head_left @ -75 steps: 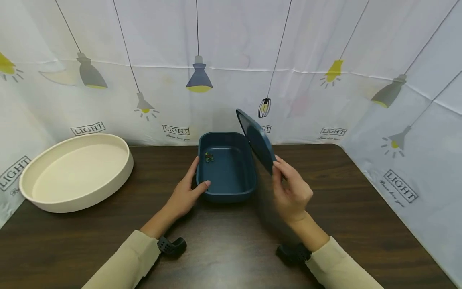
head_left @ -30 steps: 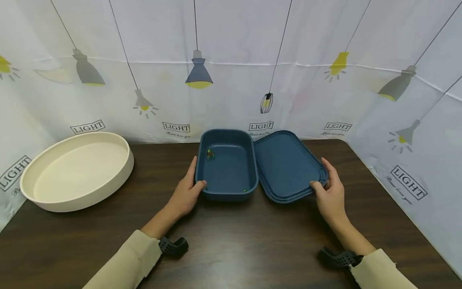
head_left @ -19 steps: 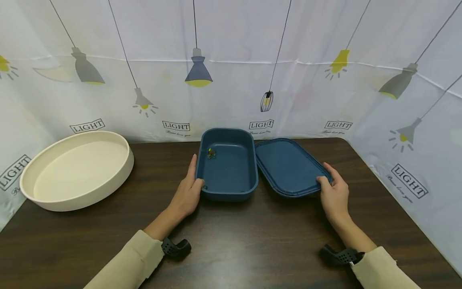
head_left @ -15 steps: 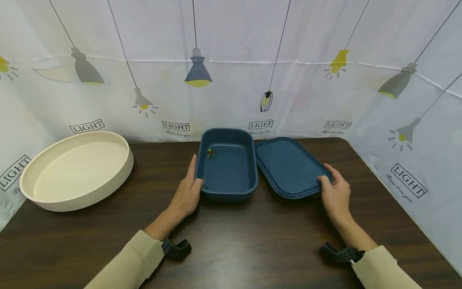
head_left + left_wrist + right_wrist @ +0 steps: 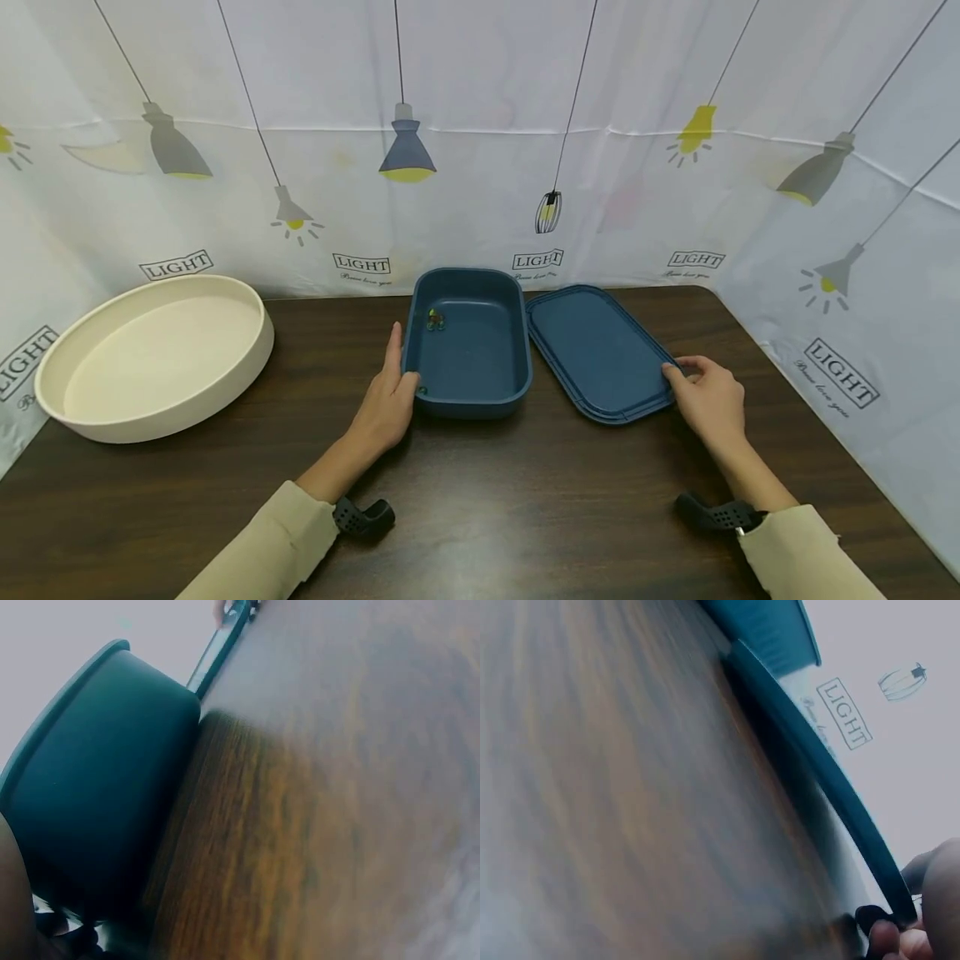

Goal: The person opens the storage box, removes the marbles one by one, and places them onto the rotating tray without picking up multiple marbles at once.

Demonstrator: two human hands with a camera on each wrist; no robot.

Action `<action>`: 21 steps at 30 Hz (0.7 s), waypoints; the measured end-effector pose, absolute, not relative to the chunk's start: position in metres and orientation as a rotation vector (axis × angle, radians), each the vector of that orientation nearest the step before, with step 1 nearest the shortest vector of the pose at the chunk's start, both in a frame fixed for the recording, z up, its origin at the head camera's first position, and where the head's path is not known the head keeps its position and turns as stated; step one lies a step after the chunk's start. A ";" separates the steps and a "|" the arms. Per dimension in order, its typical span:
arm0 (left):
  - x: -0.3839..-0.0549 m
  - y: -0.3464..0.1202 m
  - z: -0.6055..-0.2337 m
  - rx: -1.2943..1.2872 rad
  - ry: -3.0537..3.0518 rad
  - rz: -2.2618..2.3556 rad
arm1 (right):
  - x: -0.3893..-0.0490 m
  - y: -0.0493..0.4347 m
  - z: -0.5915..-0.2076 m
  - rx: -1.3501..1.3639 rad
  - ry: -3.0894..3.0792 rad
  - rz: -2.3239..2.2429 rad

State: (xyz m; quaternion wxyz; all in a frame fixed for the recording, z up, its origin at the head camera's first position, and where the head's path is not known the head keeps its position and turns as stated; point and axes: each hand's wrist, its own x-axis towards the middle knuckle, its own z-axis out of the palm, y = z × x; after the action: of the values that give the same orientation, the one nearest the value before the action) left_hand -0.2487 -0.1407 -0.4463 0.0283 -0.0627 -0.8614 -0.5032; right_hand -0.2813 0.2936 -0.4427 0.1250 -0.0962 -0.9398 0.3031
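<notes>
A blue rectangular box stands with its top uncovered near the back of the table. A small cluster of shiny green and multicoloured pieces sits inside, and a green piece lies at the near left corner; their kind is too small to tell. My left hand holds the box's left side, thumb at the near corner and index finger straight along the wall. To the right lies the matching blue lid, its far left end beside the box. My right hand pinches the lid's near right edge, thumb on top.
A large round cream tray stands at the left on the dark wooden table. Behind the table hangs a white curtain printed with lamps. The right wrist view shows a shadowed gap under the lid.
My right hand has brought the lid from a steep tilt beside the box down to nearly flat at its right. The left hand has stayed at the box, its thumb shifting slightly outward.
</notes>
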 end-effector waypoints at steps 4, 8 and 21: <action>-0.247 -0.141 -0.445 -0.187 -2.668 -1.554 | -0.281 0.297 -0.440 -0.307 -2.820 0.793; -0.246 -0.141 -0.445 -0.182 -2.669 -1.562 | -0.281 0.300 -0.439 -0.309 -2.872 0.709; -0.244 -0.135 -0.445 -0.160 -2.690 -1.548 | -0.282 0.309 -0.441 -0.348 -2.916 0.592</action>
State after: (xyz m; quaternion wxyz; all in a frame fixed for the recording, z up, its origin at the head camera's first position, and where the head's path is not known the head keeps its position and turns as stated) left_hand -0.2438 -0.1348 -0.4451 0.0169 -0.0515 -0.8655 -0.4979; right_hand -0.2817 0.3090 -0.4409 0.0727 -0.1158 -0.9708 0.1971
